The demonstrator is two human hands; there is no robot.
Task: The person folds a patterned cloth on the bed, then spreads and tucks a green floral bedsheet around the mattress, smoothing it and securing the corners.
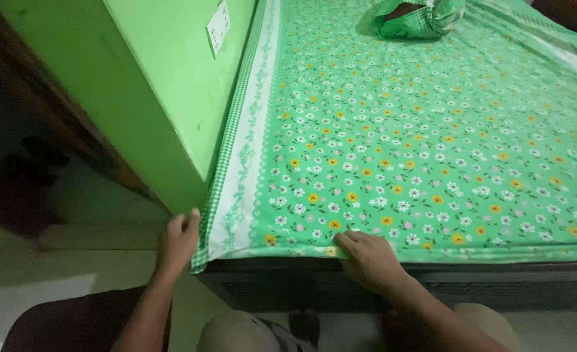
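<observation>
While left hand (179,240) fingers pinch sheet (393,130) corner | right hand (366,259) fingers press hem (flat)

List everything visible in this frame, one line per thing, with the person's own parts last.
bed sheet: one, green with small white and yellow flowers and a white checked border, spread flat over the bed
pillowcase: one, green, crumpled at the far end
bed frame: one, dark, under the near edge
wall: green, left of the bed
socket plate: one, white, on the wall
floor: pale, lower left
left hand: gripping the sheet's near left corner
right hand: fingers pressing the near edge
knees: two, bottom
</observation>
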